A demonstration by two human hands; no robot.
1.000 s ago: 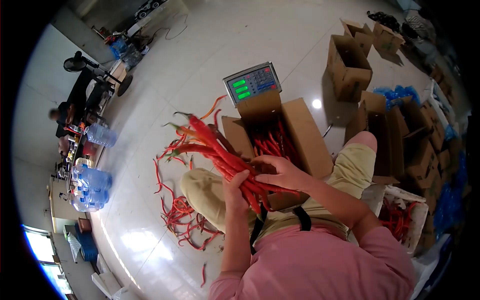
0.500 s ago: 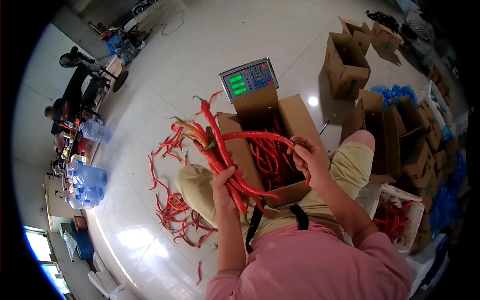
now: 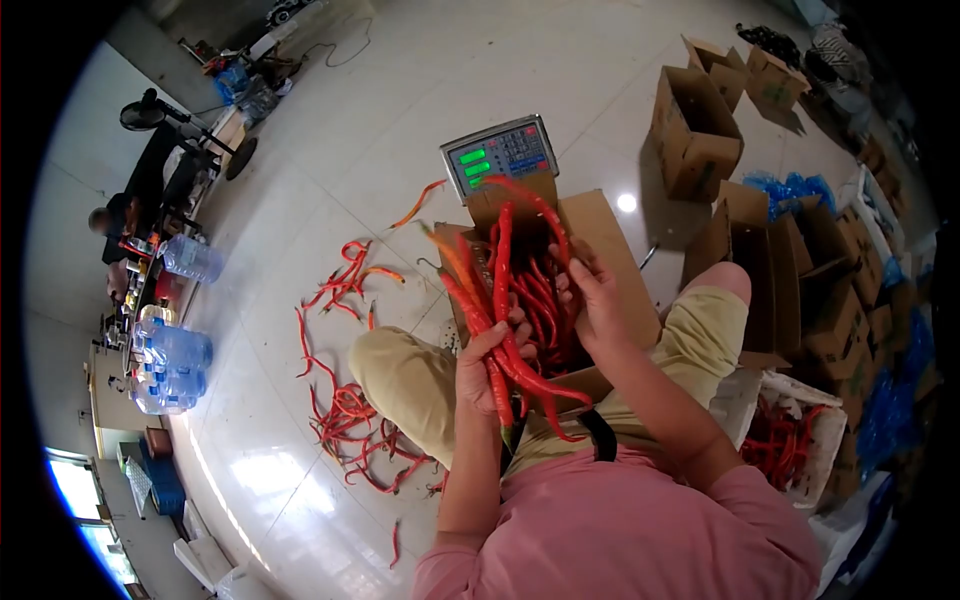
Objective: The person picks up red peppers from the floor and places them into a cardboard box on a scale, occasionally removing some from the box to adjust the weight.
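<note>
My left hand (image 3: 484, 368) is closed around a bunch of long red chili peppers (image 3: 502, 270), held over the near left side of an open cardboard box (image 3: 618, 262). One or two in the bunch are orange. My right hand (image 3: 600, 305) grips the lower end of a single long red chili pepper (image 3: 545, 212), which curves up and left over the box. More red chili peppers (image 3: 541, 318) lie inside the box, partly hidden by my hands. Behind the box stands a scale display (image 3: 500, 156) with lit green readouts, partly covered by a flap and the single pepper.
Loose red chili peppers (image 3: 352, 412) are scattered on the floor at left. A white foam box (image 3: 828, 440) with more peppers stands at right, near several cardboard boxes (image 3: 690, 140). Large water bottles (image 3: 178, 350) and another person (image 3: 120, 220) are at far left.
The bunch in my left hand has moved right, over the box. My right hand has shifted up and left, and its pepper has swung from pointing left to curving upward.
</note>
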